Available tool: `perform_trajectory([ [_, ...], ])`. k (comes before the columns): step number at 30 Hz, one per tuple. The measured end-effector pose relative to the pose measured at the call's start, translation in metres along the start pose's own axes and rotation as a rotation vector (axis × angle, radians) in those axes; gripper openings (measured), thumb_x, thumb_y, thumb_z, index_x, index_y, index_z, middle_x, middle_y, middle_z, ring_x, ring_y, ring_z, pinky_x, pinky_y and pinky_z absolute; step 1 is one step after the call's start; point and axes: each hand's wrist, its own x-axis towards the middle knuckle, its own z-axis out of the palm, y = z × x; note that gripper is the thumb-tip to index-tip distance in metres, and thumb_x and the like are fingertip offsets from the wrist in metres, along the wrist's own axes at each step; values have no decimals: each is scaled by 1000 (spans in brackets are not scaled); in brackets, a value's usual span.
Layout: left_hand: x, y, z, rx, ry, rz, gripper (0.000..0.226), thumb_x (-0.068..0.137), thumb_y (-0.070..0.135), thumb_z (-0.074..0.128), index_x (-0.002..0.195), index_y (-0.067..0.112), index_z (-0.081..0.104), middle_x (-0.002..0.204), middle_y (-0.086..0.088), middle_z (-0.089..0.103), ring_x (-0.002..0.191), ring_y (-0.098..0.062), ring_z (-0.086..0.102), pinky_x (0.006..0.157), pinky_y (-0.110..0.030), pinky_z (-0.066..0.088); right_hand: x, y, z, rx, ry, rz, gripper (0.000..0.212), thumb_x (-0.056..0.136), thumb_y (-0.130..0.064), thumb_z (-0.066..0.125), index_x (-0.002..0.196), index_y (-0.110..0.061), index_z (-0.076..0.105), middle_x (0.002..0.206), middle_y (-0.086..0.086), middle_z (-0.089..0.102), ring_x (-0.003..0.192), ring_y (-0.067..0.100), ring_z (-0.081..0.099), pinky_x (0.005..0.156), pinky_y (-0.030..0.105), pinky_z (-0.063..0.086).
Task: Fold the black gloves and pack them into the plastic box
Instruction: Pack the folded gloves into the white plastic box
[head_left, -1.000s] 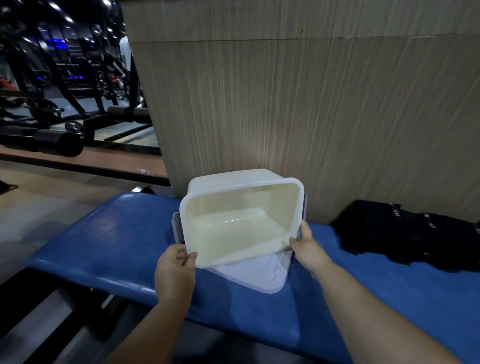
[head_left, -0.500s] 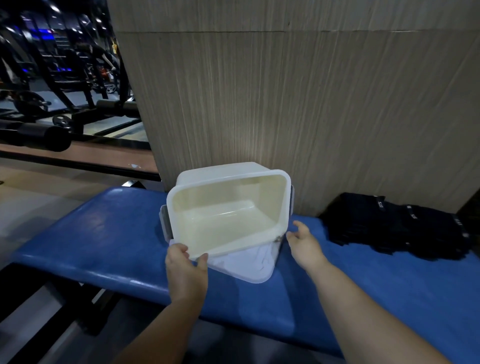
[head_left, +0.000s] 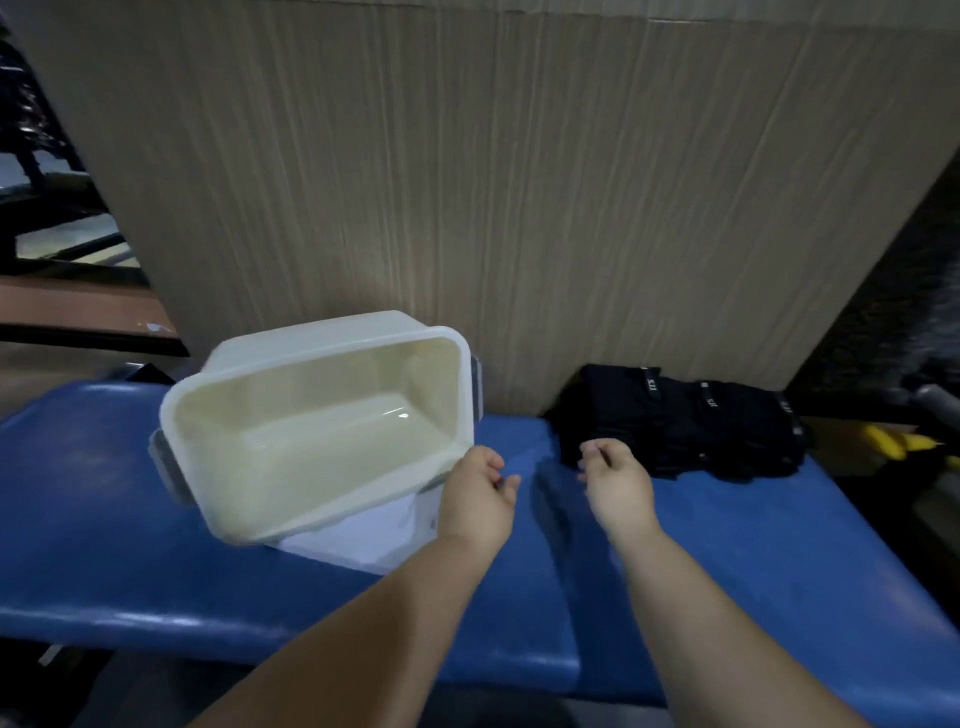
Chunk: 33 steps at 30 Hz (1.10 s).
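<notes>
1. The empty white rectangular plastic box (head_left: 311, 441) sits tilted on its white lid (head_left: 363, 538) on the blue padded tabletop (head_left: 104, 519).
2. The black fabric gloves (head_left: 691, 421) are piled to its right. Looks like nothing's packed yet.
3. Left hand (head_left: 478, 493) fingers curl at the box corner, can't tell if gripping. Right hand (head_left: 615, 478) is loosely curled and empty, near the gloves.

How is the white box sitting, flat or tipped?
Tipped. The plastic box turns its opening toward the camera, not up; its lower rim sits over a white lid.
</notes>
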Motion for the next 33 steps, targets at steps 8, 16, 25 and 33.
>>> perform_trajectory([
  [8, 28, 38, 55, 13, -154, 19, 21, 95, 24, 57, 111, 10, 57, 98, 2, 60, 89, -13, 57, 76, -20, 39, 15, 13, -23, 119, 76, 11, 19, 98, -24, 49, 92, -13, 63, 76, -2, 64, 72, 15, 61, 76, 35, 50],
  [16, 54, 76, 80, -76, -197, -82, 33, 99, 42, 44, 109, 15, 59, 94, 2, 62, 86, -15, 55, 74, -26, 40, 32, 21, -32, 162, 93, 42, 23, 97, -31, 50, 81, -20, 62, 72, 4, 66, 72, 24, 61, 76, 46, 53],
  [25, 76, 92, 97, -66, -251, -222, 63, 86, 49, 62, 132, 8, 51, 126, -8, 59, 114, -25, 56, 98, -35, 47, 38, 19, -35, 243, -8, 100, 22, 98, -28, 49, 82, -21, 63, 69, -1, 62, 68, 16, 57, 75, 42, 52],
  [33, 79, 93, 103, -303, -224, -207, 57, 71, 46, 67, 120, 19, 61, 111, 1, 68, 100, -17, 64, 90, -38, 54, 39, 15, -39, 270, -21, 127, 22, 97, -32, 51, 84, -20, 64, 69, -2, 63, 71, 17, 59, 76, 43, 52],
])
